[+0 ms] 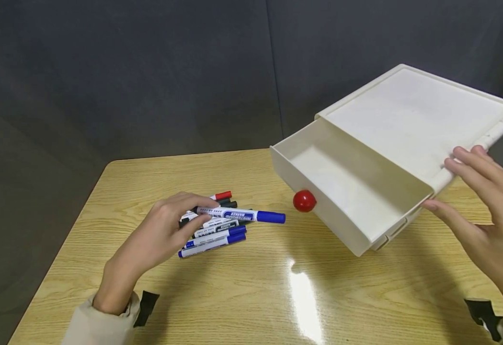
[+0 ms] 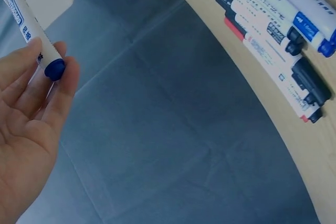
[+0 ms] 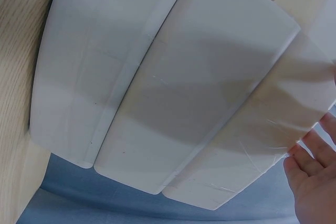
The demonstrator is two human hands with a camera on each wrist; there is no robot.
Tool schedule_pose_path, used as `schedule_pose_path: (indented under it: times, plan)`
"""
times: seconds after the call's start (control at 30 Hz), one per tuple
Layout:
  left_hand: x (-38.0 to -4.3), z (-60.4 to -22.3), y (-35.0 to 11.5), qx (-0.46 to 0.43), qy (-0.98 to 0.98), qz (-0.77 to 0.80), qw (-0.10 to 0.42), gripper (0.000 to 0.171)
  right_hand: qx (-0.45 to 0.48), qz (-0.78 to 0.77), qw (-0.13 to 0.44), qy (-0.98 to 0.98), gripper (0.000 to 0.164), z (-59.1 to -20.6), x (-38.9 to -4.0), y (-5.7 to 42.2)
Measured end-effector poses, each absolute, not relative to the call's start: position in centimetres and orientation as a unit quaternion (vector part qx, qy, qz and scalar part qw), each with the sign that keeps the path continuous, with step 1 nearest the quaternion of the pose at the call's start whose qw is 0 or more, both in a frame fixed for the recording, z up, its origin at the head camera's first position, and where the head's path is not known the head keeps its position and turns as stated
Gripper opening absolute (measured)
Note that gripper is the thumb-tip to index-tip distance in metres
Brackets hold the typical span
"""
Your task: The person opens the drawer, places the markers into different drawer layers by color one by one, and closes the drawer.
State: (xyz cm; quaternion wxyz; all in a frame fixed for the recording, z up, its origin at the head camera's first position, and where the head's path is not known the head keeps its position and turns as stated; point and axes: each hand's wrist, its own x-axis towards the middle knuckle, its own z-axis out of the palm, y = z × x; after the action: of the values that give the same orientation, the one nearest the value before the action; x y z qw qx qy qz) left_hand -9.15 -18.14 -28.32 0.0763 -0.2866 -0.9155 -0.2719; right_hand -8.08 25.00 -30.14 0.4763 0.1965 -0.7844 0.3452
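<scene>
The left hand (image 1: 165,227) is clamped on a blue-capped whiteboard marker (image 1: 238,214), pinching it near its plugged end between thumb and fingers. The marker is held above a loose group of markers (image 1: 214,238), its blue cap pointing right toward a drawer (image 1: 326,203). The group lies on the left part of the wooden worktop (image 1: 251,297), with two blue-capped markers on its near side, black-capped ones behind them and a red cap (image 1: 223,195) at the far side.

On the right stands a white drawer unit (image 1: 424,115), its top drawer pulled out toward the left. A round red knob (image 1: 304,201) sits on the drawer's front. The right hand (image 1: 497,206) has its thumb and fingers apart, the fingertips touching the unit's top edge and the thumb at its near corner. The right wrist view shows three stacked panels on the unit's side. Dark cloth (image 1: 148,72) hangs beyond the worktop.
</scene>
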Motion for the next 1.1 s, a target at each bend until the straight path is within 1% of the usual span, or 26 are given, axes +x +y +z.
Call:
schedule_pose_path:
  times: [0.17, 0.47, 0.8, 1.1]
  plan:
    - [-9.3, -27.7, -17.8, -0.303, -0.91, -0.27, 0.088, 0.021, 0.196, 0.346, 0.478, -0.783, 0.078, -30.2, -8.1, 25.1]
    - [-9.8, -26.5, -17.0, -0.316, -0.905, -0.269, 0.092, 0.022, 0.197, 0.353, 0.482, -0.777, 0.078, -30.2, -8.1, 24.9]
    - [-10.2, -25.1, -15.9, -0.345, -0.891, -0.27, 0.118, 0.022, 0.196, 0.352, 0.483, -0.778, 0.078, -30.5, -8.3, 25.1]
    - [-10.7, -24.1, -15.0, -0.358, -0.885, -0.27, 0.127, 0.023, 0.198, 0.351, 0.482, -0.778, 0.076, -30.8, -8.5, 25.6]
